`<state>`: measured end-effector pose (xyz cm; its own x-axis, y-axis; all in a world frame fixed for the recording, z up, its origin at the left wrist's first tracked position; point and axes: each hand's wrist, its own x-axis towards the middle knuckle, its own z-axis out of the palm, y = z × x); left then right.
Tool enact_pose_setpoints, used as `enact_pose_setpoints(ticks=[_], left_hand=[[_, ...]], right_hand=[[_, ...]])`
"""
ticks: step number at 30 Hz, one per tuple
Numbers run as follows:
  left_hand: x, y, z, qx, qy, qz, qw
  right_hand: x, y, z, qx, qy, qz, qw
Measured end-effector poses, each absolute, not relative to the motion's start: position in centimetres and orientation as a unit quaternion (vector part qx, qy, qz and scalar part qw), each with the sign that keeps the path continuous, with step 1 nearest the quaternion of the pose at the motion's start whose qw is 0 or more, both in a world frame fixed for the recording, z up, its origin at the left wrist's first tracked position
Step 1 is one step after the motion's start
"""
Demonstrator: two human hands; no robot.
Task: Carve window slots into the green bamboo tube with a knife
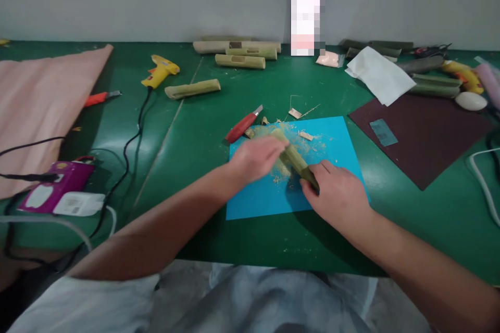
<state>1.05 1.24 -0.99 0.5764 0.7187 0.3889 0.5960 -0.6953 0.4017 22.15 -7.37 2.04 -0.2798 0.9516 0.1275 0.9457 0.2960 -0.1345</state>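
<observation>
Flat green worktop, matt and felt-like, carries every item. A thin rectangular sky-blue cutting mat, smooth and slightly glossy, lies directly under both hands and extends beyond them. The short olive-green bamboo piece, a slim hard length with a smooth skin and paler fibrous wood, runs slantwise between the hands, just above the mat.

The right hand is closed firmly around its near end. The left hand, blurred, is curled over its far end; whether it grips the bamboo alone or a small tool cannot be told. The work appears to be rubbing or scraping the bamboo surface. Judged from this:
- The right hand should act as a steady clamp, wrist low.
- The left hand's strokes should follow the grain and run away from the right hand.
- The bamboo piece should remain over the mat so that waste collects there.

A red wooden-handled carving knife, with a short grey blade, lies just beyond the left hand. Pale tan bamboo shavings, fine and crumbly, are scattered between and beyond the hands.
</observation>
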Motion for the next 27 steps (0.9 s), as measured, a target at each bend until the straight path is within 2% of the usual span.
enact_pose_setpoints(ticks=[2,7,11,15,19,24,27], left_hand=[[0.7,1.9,-0.9,0.858,0.388,0.316,0.116],[0.5,2.0,-0.7,0.88,0.351,0.29,0.137],[0.8,1.8,-0.8,0.848,0.392,0.335,0.124],[1.1,1.4,-0.9,0.876,0.349,0.295,0.15],[1.1,1.1,-0.9,0.852,0.392,0.324,0.126],[1.5,0.3,-1.1,0.907,0.325,0.229,0.141],[1.5,0.3,-1.0,0.87,0.378,0.297,0.109]], right_hand=[[22.1,-7.4,2.0,-0.592,-0.8,0.01,0.096],[22.1,-7.3,1.9,-0.587,-0.804,0.004,0.093],[22.2,-7.3,1.8,-0.588,-0.803,0.002,0.096],[22.2,-7.3,1.9,-0.585,-0.806,0.013,0.091],[22.2,-7.3,2.0,-0.595,-0.798,0.017,0.092],[22.2,-7.3,1.9,-0.593,-0.8,0.028,0.086],[22.2,-7.3,1.8,-0.599,-0.794,0.025,0.095]])
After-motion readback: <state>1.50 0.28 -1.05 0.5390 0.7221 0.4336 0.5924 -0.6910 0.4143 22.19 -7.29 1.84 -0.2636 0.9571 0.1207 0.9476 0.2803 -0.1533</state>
